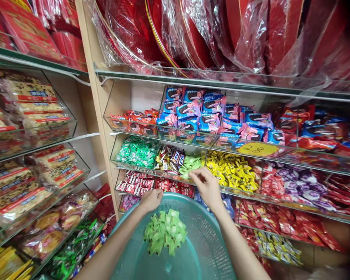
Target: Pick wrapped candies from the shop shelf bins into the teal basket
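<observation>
A large teal plastic basket (218, 241) is in front of me, with a heap of small light green candy packets (165, 232) on its bottom. My left hand (151, 200) is closed at the basket's far rim, fingers curled over it. At the shelf's front edge, my right hand (205, 186) pinches what looks like a light green candy packet (185, 175) between thumb and fingertips. Just behind it, more of these green packets (191, 163) lie in a shelf compartment, beside brown-wrapped chocolate bars (175, 157) on the left and yellow-wrapped candies (231, 171) on the right.
Glass shelves hold green-white candies (137, 151), blue-pink snack packs (189, 109) and purple-wrapped sweets (297, 182). A yellow "28" tag (258, 149) hangs on a shelf edge. Long packaged snacks (37, 105) fill the left shelves. Plastic-wrapped red items (192, 35) stand on top. A wooden upright (96, 97) divides the shelving.
</observation>
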`<move>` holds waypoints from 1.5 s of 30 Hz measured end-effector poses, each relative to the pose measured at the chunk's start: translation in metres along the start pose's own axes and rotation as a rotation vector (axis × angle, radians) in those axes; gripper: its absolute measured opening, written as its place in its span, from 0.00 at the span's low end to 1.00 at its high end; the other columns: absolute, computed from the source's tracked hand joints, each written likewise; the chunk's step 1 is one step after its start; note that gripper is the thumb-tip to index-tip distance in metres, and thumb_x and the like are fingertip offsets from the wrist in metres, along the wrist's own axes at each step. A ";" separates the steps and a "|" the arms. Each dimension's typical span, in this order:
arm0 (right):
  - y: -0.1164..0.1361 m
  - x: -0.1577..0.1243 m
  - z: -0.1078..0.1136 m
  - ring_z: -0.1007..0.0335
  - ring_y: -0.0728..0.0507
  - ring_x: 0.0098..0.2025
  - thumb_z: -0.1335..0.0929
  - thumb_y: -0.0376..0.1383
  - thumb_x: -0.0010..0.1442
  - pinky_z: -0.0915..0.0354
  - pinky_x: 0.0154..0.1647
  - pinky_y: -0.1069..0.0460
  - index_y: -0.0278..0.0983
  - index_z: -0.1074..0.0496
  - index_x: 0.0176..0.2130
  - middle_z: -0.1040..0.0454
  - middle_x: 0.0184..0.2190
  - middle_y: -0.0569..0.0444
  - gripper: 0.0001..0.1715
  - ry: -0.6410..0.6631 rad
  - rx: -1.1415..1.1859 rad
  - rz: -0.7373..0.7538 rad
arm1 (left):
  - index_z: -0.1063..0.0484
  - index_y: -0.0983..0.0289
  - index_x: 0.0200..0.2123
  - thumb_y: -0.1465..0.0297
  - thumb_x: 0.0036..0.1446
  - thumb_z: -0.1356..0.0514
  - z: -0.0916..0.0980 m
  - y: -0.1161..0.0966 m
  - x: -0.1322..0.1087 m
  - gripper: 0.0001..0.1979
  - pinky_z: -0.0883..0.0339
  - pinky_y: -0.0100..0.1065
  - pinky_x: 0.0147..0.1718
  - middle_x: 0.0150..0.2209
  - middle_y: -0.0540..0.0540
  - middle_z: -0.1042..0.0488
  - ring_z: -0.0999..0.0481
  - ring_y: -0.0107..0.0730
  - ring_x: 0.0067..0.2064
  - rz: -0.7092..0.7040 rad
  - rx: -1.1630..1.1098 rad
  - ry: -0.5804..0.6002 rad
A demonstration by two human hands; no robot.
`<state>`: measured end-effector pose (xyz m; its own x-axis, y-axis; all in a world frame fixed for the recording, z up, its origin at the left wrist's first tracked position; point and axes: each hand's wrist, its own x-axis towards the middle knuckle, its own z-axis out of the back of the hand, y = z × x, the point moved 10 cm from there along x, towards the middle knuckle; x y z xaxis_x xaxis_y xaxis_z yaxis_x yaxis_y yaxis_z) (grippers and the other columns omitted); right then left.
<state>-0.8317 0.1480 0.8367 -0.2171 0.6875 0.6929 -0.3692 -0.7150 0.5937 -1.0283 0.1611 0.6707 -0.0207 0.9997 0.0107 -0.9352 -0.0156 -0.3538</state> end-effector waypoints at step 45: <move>-0.123 -0.131 -0.160 0.55 0.53 0.18 0.39 0.56 0.51 0.55 0.21 0.56 0.37 0.47 0.13 0.49 0.12 0.62 0.31 0.468 0.014 -0.502 | 0.29 0.55 0.39 0.61 0.58 0.58 -0.017 -0.013 0.000 0.19 0.39 0.35 0.36 0.39 0.54 0.24 0.27 0.39 0.41 -0.005 0.051 0.074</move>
<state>-0.9021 0.1663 0.6076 -0.3917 0.9162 0.0843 -0.5159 -0.2946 0.8044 -1.0100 0.1613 0.6599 0.0088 0.9983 -0.0576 -0.9519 -0.0093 -0.3062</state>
